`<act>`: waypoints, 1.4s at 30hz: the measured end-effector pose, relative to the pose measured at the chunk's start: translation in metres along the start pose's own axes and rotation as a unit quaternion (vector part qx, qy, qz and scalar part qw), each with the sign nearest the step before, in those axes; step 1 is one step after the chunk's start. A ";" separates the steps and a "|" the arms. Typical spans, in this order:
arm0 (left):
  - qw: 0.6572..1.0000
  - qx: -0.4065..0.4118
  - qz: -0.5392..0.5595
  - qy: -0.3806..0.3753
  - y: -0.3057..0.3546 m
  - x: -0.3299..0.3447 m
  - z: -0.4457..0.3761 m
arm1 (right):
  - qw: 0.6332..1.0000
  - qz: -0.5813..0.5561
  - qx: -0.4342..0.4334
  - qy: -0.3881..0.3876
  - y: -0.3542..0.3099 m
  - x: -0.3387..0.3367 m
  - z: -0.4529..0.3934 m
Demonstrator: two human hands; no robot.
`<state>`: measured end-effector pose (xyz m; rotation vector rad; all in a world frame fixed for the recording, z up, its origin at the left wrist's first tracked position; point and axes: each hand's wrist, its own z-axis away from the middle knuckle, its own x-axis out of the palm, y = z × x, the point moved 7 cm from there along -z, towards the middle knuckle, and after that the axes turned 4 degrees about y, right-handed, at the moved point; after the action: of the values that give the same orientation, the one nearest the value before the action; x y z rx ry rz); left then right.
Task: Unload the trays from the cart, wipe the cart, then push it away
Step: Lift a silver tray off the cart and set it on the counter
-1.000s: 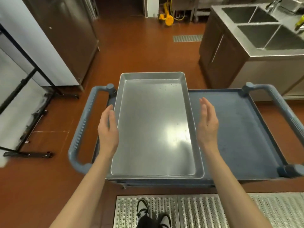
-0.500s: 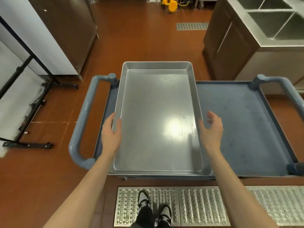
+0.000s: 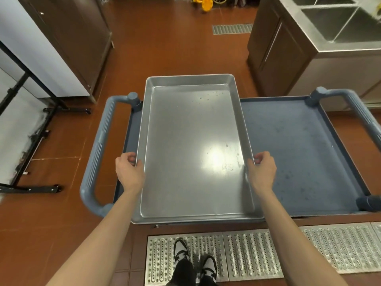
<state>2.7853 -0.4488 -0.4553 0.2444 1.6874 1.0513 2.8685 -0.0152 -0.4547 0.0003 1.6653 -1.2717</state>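
A large shiny metal tray [image 3: 191, 129] lies lengthwise on the left half of the blue cart [image 3: 299, 149], its far and near ends overhanging the cart's edges. My left hand [image 3: 128, 172] is curled around the tray's left rim near the front. My right hand [image 3: 261, 172] grips the right rim at the same height. Fingers of both hands wrap under the rim. The tray is empty except for a few water drops near its far right corner.
The cart has blue handles on the left [image 3: 97, 153] and right [image 3: 358, 112]. A steel sink counter [image 3: 329, 44] stands at the back right, a tall steel cabinet [image 3: 68, 38] at the back left, a black rack frame [image 3: 31, 141] on the left. A metal floor grate [image 3: 257, 252] lies underfoot.
Both hands came in from open, beside the tray, and closed on its left and right rims. The camera tilted further down.
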 end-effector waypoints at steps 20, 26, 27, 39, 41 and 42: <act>0.998 -0.014 -0.020 -0.057 0.005 -0.005 0.004 | 0.999 -0.037 -0.019 0.001 -0.008 -0.009 0.006; 0.999 0.017 -0.006 -0.027 0.031 -0.025 0.009 | 0.997 -0.058 -0.043 0.021 -0.024 -0.032 0.004; 0.999 0.022 -0.003 -0.023 0.037 -0.029 0.009 | 0.997 -0.063 -0.046 0.025 -0.028 -0.038 0.003; 0.995 0.070 0.047 -0.055 0.143 -0.031 0.017 | 0.992 -0.088 -0.003 0.091 -0.038 -0.123 -0.004; 0.993 0.086 0.058 -0.064 0.165 -0.024 0.024 | 0.990 -0.080 0.009 0.119 -0.032 -0.142 -0.001; 0.991 0.096 0.062 -0.074 0.175 -0.020 0.029 | 0.988 -0.077 0.017 0.133 -0.028 -0.151 0.000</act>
<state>2.7598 -0.3436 -0.3140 0.5460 1.6563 0.9368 2.9292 0.0514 -0.3309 0.0650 1.9000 -1.4674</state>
